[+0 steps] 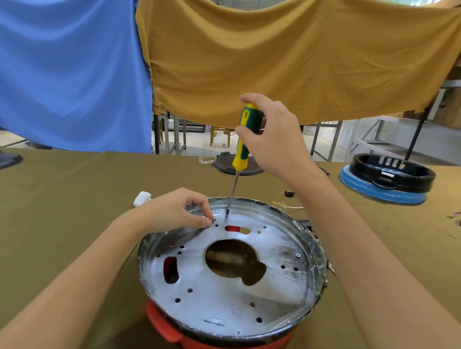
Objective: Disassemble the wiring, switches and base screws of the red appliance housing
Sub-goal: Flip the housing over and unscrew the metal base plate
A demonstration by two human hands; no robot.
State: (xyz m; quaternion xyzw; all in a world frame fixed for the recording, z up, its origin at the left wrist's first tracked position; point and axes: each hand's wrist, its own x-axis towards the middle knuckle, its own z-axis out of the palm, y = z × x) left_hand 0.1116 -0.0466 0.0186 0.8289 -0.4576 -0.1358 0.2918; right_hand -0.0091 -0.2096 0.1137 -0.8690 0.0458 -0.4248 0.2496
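Head cam looks down on the bench: right hand (273, 133) is wrapped round the green-yellow handle of a screwdriver (243, 145), fingers curled tight, thumb on the near side. Shaft runs almost straight down, tip sitting on the silver metal plate (217, 289) at its far edge, on what looks like a screw; too small to be sure. Left hand (176, 211) rests on the plate's far-left rim, thumb & forefinger pinched together on something tiny and dark just left of the driver tip; can't tell what it is.

Plate is round, shiny, w/ a big irregular cutout in the middle, several small holes, two slots showing red underneath. It sits in the red appliance housing (213, 346), which stands on the table (59, 218), closest to the person; only the red lower edge & a handle tab show at the near side.

Beyond the housing, at its far left, a white wad (142, 198) lies on the olive table cover. Far right of the housing: a black ring part on a blue base (385, 181). Behind the driver handle, a dark round lid (224, 164). Loose wires (287, 204) just past the housing's far right rim. Blue cloth (63, 69) & mustard cloth (285, 56) hang behind the table.
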